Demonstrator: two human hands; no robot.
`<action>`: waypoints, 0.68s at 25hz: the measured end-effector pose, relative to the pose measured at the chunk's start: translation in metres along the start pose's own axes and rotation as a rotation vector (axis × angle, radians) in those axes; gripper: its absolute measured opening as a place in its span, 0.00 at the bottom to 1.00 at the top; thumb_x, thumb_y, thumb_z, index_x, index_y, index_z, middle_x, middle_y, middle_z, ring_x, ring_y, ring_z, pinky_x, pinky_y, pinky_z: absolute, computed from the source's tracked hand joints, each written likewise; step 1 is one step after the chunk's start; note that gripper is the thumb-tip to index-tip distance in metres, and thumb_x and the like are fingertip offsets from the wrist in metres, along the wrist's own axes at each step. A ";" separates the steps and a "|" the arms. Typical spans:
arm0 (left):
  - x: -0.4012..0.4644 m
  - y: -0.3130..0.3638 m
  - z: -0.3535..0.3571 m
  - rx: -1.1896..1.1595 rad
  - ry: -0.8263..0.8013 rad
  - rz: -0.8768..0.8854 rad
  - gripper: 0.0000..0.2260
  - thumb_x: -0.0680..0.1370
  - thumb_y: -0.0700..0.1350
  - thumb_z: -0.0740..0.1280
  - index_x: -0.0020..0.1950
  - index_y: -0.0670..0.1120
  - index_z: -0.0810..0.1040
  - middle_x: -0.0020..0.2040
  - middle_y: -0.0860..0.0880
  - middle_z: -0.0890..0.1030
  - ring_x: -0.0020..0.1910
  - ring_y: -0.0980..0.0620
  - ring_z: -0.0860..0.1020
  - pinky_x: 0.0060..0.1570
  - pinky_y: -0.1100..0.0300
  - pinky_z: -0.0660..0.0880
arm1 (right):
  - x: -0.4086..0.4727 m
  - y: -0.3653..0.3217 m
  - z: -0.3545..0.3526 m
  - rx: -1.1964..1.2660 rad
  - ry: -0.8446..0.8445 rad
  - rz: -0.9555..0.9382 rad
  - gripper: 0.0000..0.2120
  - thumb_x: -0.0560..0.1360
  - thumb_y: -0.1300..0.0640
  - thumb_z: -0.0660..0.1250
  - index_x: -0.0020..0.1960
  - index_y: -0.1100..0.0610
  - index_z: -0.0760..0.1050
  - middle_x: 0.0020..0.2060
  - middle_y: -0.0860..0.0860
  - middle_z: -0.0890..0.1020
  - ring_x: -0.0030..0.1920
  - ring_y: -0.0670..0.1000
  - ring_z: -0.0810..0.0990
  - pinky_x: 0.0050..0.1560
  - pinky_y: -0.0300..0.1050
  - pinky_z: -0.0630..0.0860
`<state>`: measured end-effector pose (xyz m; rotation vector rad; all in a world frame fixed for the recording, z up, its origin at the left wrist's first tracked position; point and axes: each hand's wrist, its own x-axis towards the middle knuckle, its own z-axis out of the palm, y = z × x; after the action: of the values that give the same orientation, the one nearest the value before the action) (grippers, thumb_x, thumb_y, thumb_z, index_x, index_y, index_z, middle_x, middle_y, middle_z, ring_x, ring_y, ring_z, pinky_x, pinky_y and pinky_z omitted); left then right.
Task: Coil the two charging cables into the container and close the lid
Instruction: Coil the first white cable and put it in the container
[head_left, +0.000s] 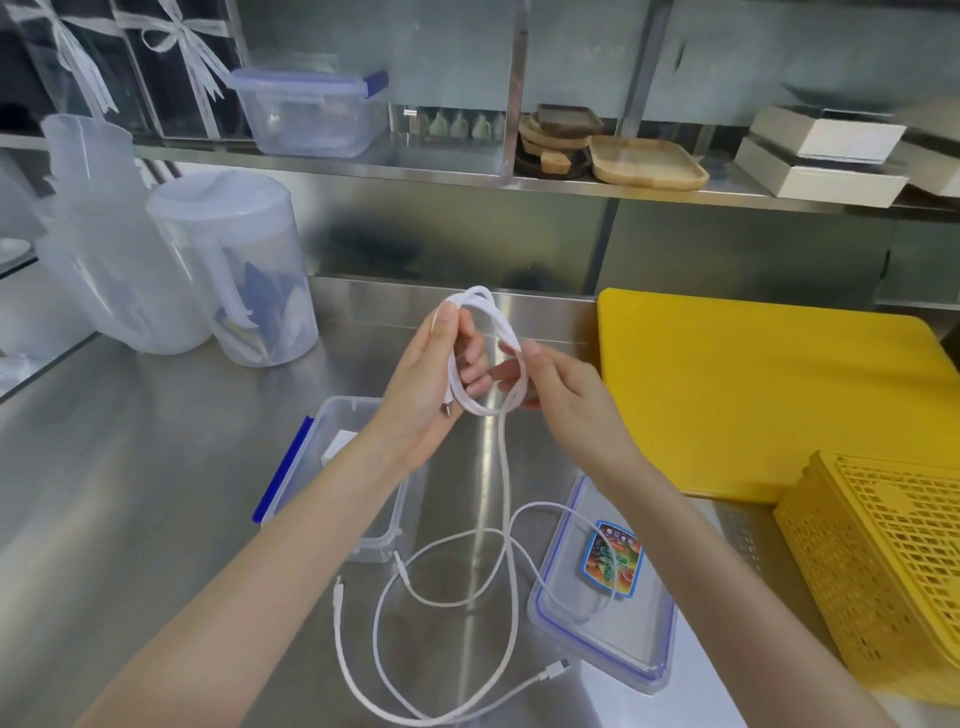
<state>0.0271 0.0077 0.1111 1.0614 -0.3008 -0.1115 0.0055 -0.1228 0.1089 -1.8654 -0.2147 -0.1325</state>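
Observation:
My left hand (434, 387) grips a small coil of white charging cable (491, 332) held up over the steel counter. My right hand (563, 387) pinches the same coil's loop from the right side. The cable's loose tail drops down to the counter and loops there. A second white cable (358, 680) lies loose on the counter near the front edge. The clear container (384, 545) with blue clips sits open under my left forearm, partly hidden. Its clear lid (608, 639) with a blue seal and a colourful sticker lies flat to the right, with cable over it.
A yellow cutting board (753, 395) lies at the right, a yellow perforated basket (893, 571) near the front right. Two clear plastic jugs (234, 270) stand at the back left. A shelf behind holds another clear box (311, 111), wooden trays and white boxes.

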 end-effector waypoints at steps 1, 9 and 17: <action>-0.001 -0.002 0.000 -0.002 0.002 0.001 0.15 0.82 0.49 0.49 0.38 0.45 0.66 0.25 0.54 0.69 0.23 0.59 0.65 0.24 0.69 0.66 | -0.002 0.002 0.001 -0.010 0.006 -0.001 0.15 0.80 0.53 0.53 0.51 0.54 0.77 0.41 0.49 0.82 0.46 0.50 0.81 0.53 0.48 0.77; -0.007 -0.018 -0.002 0.126 0.065 -0.159 0.17 0.81 0.49 0.53 0.35 0.46 0.70 0.27 0.53 0.71 0.31 0.55 0.68 0.39 0.62 0.68 | 0.002 0.005 -0.009 0.625 -0.061 0.254 0.16 0.79 0.52 0.56 0.33 0.53 0.70 0.22 0.45 0.70 0.26 0.45 0.71 0.36 0.40 0.74; -0.016 -0.032 -0.005 0.346 0.057 -0.170 0.13 0.81 0.46 0.53 0.38 0.47 0.67 0.23 0.57 0.64 0.24 0.59 0.63 0.31 0.65 0.64 | -0.006 0.012 -0.017 0.350 -0.154 0.316 0.07 0.75 0.60 0.58 0.47 0.57 0.75 0.31 0.48 0.81 0.30 0.47 0.81 0.39 0.42 0.77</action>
<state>0.0151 0.0002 0.0778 1.4310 -0.1812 -0.1856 0.0028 -0.1433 0.1020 -1.5377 -0.0410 0.2526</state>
